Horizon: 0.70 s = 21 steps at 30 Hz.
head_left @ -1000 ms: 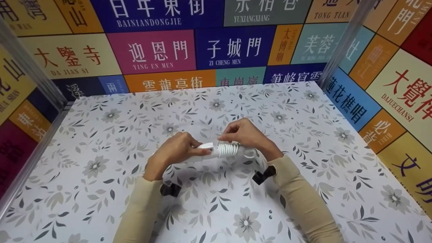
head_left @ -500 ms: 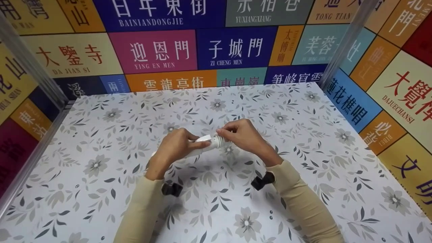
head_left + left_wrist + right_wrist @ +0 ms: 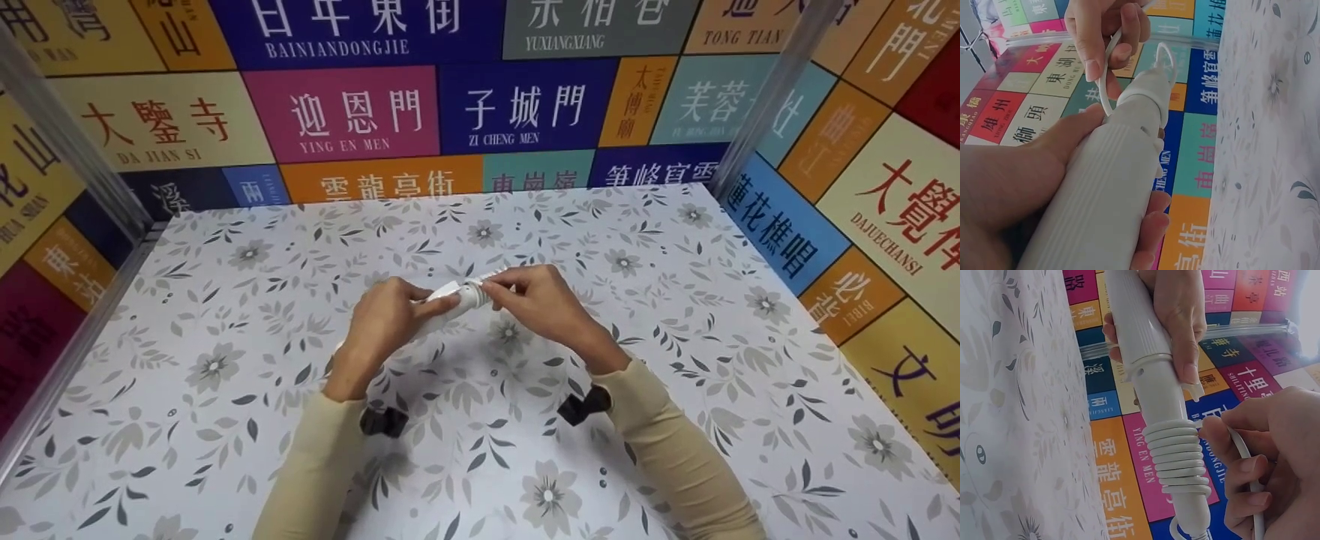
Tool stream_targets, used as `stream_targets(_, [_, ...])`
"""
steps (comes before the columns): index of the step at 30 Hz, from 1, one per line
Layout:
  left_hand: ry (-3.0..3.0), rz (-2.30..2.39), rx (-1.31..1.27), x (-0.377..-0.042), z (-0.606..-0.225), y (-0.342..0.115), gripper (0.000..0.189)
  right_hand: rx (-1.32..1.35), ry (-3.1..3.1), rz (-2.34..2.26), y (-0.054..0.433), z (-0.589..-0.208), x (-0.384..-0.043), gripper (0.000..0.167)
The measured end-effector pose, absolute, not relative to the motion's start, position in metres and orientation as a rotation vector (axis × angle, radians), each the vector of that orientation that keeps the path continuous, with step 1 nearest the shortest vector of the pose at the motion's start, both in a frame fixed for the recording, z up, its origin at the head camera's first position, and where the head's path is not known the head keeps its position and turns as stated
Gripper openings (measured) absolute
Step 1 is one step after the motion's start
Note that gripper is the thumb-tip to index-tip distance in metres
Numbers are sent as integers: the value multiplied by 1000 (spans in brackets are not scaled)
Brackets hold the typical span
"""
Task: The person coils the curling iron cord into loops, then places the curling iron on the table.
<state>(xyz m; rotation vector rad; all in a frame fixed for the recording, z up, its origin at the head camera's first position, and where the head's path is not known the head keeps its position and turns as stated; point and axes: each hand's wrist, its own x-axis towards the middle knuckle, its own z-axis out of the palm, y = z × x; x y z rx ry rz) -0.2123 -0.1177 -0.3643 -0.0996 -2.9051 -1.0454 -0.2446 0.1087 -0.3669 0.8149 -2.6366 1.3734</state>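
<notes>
My left hand [image 3: 386, 322] grips a white rod-shaped appliance [image 3: 468, 298] by its thick body, with the thumb along the top. In the right wrist view its ribbed body [image 3: 1140, 323] narrows to a smooth neck. A white cord [image 3: 1176, 458] is wound round that narrow part in several coils. The loose run of cord passes through the curled fingers of my right hand [image 3: 1275, 455], which pinches it beside the coils. In the left wrist view the cord [image 3: 1104, 84] hangs between the right fingers, near the appliance's tapered end [image 3: 1143, 93]. The appliance's exact kind is unclear.
The table [image 3: 247, 315] has a white cover printed with grey flowers and leaves. Panels with coloured, lettered blocks [image 3: 341, 109] stand behind it and at both sides. Black mounts [image 3: 583, 405] sit at both wrists.
The appliance's coiled end has tilted up and away from me. My right hand has moved from above the coils, slightly leftward, to beside them, still pinching the cord.
</notes>
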Motion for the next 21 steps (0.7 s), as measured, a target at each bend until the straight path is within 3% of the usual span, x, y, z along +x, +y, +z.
stream_targets(13, [-2721, -1112, -36, -212, -365, -117, 40, 893, -2569, 1396, 105, -364, -239, 20])
stream_targets(18, [-2696, -1155, -41, -214, -362, -118, 38, 911, -2574, 1421, 107, -363, -239, 32])
stream_targets(21, [-2662, -1226, -24, -214, -359, -120, 37, 904, -2579, 1475, 110, -362, -240, 31])
